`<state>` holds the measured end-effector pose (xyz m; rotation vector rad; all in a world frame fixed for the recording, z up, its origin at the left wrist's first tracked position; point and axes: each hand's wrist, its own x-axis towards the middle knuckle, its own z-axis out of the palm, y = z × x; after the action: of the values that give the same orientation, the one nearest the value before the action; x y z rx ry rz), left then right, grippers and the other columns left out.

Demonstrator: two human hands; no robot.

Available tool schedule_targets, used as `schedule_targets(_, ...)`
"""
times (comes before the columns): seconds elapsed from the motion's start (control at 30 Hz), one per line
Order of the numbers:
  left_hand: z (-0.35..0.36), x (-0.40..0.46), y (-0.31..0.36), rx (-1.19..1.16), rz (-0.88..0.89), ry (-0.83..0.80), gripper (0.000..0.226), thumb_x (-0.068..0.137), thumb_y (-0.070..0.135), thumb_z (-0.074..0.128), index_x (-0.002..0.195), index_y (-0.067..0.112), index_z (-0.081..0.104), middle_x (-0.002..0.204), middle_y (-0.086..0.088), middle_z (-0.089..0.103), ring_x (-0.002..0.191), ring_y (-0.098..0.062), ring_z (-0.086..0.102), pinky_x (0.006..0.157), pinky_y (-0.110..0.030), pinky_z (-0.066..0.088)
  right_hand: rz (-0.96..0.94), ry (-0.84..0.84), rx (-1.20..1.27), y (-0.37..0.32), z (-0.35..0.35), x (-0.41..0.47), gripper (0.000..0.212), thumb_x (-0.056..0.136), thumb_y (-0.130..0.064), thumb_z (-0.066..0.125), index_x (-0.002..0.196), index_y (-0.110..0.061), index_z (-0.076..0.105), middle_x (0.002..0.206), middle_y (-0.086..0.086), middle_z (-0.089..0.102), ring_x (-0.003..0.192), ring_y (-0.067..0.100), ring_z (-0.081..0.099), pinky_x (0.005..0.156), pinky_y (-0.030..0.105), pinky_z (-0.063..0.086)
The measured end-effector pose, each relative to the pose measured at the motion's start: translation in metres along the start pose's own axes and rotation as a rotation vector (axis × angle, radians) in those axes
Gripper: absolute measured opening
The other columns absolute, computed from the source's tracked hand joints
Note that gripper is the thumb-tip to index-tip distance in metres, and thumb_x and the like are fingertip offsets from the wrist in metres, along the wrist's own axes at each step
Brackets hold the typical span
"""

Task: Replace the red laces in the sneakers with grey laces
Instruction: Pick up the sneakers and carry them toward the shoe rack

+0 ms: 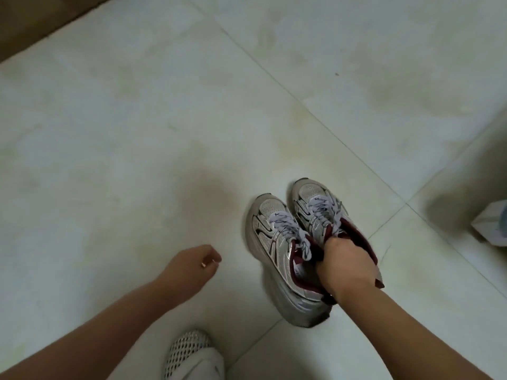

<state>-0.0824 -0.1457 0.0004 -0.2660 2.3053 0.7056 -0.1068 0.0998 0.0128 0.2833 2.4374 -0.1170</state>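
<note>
Two silver-grey sneakers with dark red lining stand side by side over the floor, toes pointing away from me. The left sneaker (277, 250) and the right sneaker (321, 207) both carry pale grey laces (285, 226) with dark printing. My right hand (345, 267) reaches into their openings, fingers curled over the inner collars, holding the pair together. My left hand (194, 263) hovers over the floor to the left of the shoes, fingers loosely curled, holding nothing. No red laces are in view.
The floor is pale tile (164, 133) with grout lines and stains. My foot in a white mesh shoe (192, 355) is at the bottom. A white box-like object (491, 223) sits at the right edge. Brown furniture (35, 20) fills the top left corner.
</note>
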Motion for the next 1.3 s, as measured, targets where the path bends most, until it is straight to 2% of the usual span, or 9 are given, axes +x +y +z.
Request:
schedule_targets(0.1,-0.035,-0.047,0.002,-0.048,-0.072,-0.026,0.009,0.090,0.016,0.053,0.096,0.021,0.058,0.087,0.002,0.056,0.080,-0.013,0.053,0.068,-0.020,0.037,-0.032,-0.069,-0.045,0.002,-0.038,-0.041,0.016,0.089,-0.019,0.049,0.100,-0.014,0.059,0.103,0.006,0.064,0.094,0.026,0.063,0.067,0.029,0.043)
schedule_targets(0.27,-0.115,-0.145,0.031,-0.176,-0.103,0.007,0.009,0.090,0.014,0.055,0.089,0.022,0.055,0.076,0.010,0.054,0.068,-0.005,0.050,0.056,-0.009,0.035,-0.080,-0.090,-0.111,-0.004,-0.136,-0.137,0.012,0.088,-0.023,0.050,0.096,-0.018,0.057,0.097,0.001,0.065,0.089,0.021,0.064,0.063,0.026,0.042)
schedule_targets(0.4,-0.194,-0.239,0.054,-0.314,-0.146,0.095,0.010,0.088,0.011,0.056,0.086,0.021,0.057,0.072,0.007,0.055,0.066,-0.009,0.051,0.057,-0.012,0.037,-0.137,-0.068,-0.155,-0.031,-0.230,-0.223,0.007,0.088,-0.026,0.050,0.084,-0.021,0.047,0.097,0.000,0.065,0.089,0.020,0.064,0.062,0.025,0.040)
schedule_targets(0.53,-0.267,-0.336,0.065,-0.472,-0.207,0.202,0.013,0.088,0.008,0.056,0.084,0.021,0.057,0.074,0.001,0.057,0.068,-0.015,0.054,0.058,-0.017,0.040,-0.244,-0.026,-0.200,-0.070,-0.315,-0.306,0.018,0.085,-0.029,0.051,0.098,-0.016,0.057,0.098,0.001,0.066,0.091,0.021,0.065,0.063,0.025,0.040)
schedule_targets(0.73,-0.354,-0.473,0.060,-0.677,-0.266,0.399,0.010,0.089,0.007,0.053,0.088,0.016,0.058,0.079,-0.002,0.060,0.068,-0.012,0.055,0.059,-0.015,0.042,-0.423,0.015,-0.248,-0.140,-0.408,-0.416,0.019,0.083,-0.031,0.050,0.095,-0.017,0.056,0.102,0.001,0.065,0.095,0.021,0.063,0.066,0.025,0.040)
schedule_targets(0.83,-0.377,-0.524,0.035,-0.752,-0.307,0.486,0.012,0.089,0.009,0.054,0.086,0.019,0.058,0.079,0.000,0.061,0.067,-0.010,0.055,0.057,-0.012,0.042,-0.550,0.073,-0.226,-0.188,-0.429,-0.454,0.041,0.083,-0.041,0.048,0.118,-0.019,0.053,0.119,0.000,0.060,0.107,0.018,0.059,0.083,0.026,0.046)
schedule_targets(0.93,-0.401,-0.567,-0.001,-0.829,-0.353,0.579,0.013,0.088,0.007,0.055,0.084,0.020,0.058,0.080,-0.001,0.061,0.065,-0.011,0.055,0.054,-0.010,0.040,-0.666,0.142,-0.192,-0.241,-0.432,-0.483,0.068,0.081,-0.055,0.044,0.143,-0.032,0.027,0.144,-0.006,0.041,0.128,0.010,0.045,0.100,0.023,0.039)
schedule_targets(1.1,-0.428,-0.630,-0.071,-0.957,-0.463,0.750,0.016,0.088,0.006,0.054,0.083,0.020,0.058,0.085,-0.006,0.063,0.067,-0.015,0.055,0.058,-0.016,0.040,-0.885,0.229,-0.227,-0.332,-0.427,-0.527,0.065,0.078,-0.059,0.043,0.140,-0.045,0.030,0.143,-0.022,0.039,0.133,0.000,0.035,0.104,0.019,0.034)
schedule_targets(1.3,-0.440,-0.679,-0.133,-1.101,-0.590,0.924,0.015,0.090,0.004,0.051,0.086,0.016,0.059,0.085,-0.008,0.062,0.069,-0.015,0.054,0.057,-0.014,0.040,-1.009,0.095,-0.337,-0.433,-0.414,-0.552,0.053,0.074,-0.055,0.050,0.121,-0.032,0.054,0.123,-0.009,0.058,0.112,0.013,0.056,0.092,0.025,0.044)
